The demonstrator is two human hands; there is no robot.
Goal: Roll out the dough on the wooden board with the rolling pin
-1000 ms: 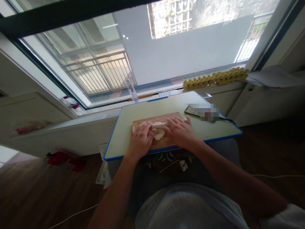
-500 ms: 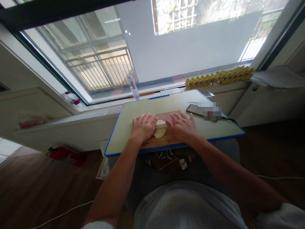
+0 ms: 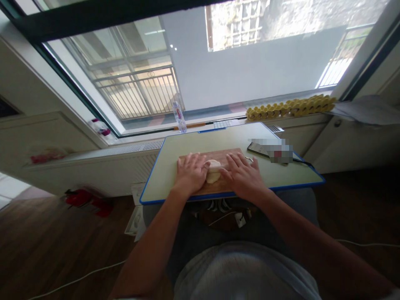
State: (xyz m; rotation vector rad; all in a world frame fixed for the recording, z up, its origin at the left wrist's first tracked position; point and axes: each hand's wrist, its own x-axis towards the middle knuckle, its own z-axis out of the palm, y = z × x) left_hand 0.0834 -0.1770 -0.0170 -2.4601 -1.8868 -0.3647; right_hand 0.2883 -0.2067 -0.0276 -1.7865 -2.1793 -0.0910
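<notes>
A pale rolling pin (image 3: pixel 215 169) lies crosswise over a flattened piece of dough (image 3: pixel 213 178) on a wooden cutting board (image 3: pixel 223 153). Dough shows on both the far and near sides of the pin. My left hand (image 3: pixel 193 173) rests palm down over the pin's left end, fingers stretched forward and apart. Over the right end lies my right hand (image 3: pixel 242 173), also flat with its fingers spread. Both palms hide the ends of the pin. A small metal ring (image 3: pixel 249 159) shows by my right fingers at the board's edge.
The board sits on a small blue-edged table (image 3: pixel 162 166) over my lap. A phone (image 3: pixel 259 148) lies at its right. Along the windowsill are a clear bottle (image 3: pixel 180 118) and a yellow bumpy strip (image 3: pixel 290 107). A red fire extinguisher (image 3: pixel 84 200) is on the floor at left.
The pin has rolled slightly toward me under both hands, and more dough shows beyond it. The whole view has shifted a little.
</notes>
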